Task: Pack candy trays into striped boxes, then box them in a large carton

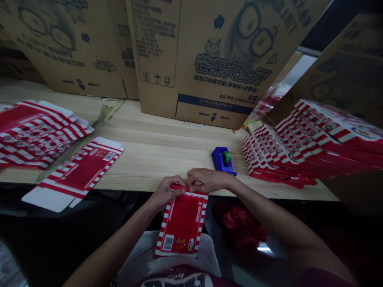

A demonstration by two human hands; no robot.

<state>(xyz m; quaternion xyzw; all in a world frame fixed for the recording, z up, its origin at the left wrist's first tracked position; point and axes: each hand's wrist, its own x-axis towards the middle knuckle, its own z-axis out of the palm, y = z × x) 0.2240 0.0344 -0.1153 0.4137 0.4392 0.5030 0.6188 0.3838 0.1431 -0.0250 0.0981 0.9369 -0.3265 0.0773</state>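
Nearest, a red box (183, 219) with striped edges lies over the person's lap, its top end at the table (167, 137) edge. The left hand (168, 192) grips that end, thumb on the face; the right hand (206, 180) has its fingers bunched at the same edge — whether they pinch a flap, I cannot tell. It looks like thin, glossy card: probably light, fairly stiff but easily dented, a little slippery, best held by its side edges. Its barcode (168, 242) shows, but the small print is too blurred. Beyond sit a flat box (85, 167) at left and a blue tape dispenser (221, 160). Farthest, a big cardboard box (161, 93) reads 芒果大金牙, with 草莓味+芒果味 below — and printed glasses above.
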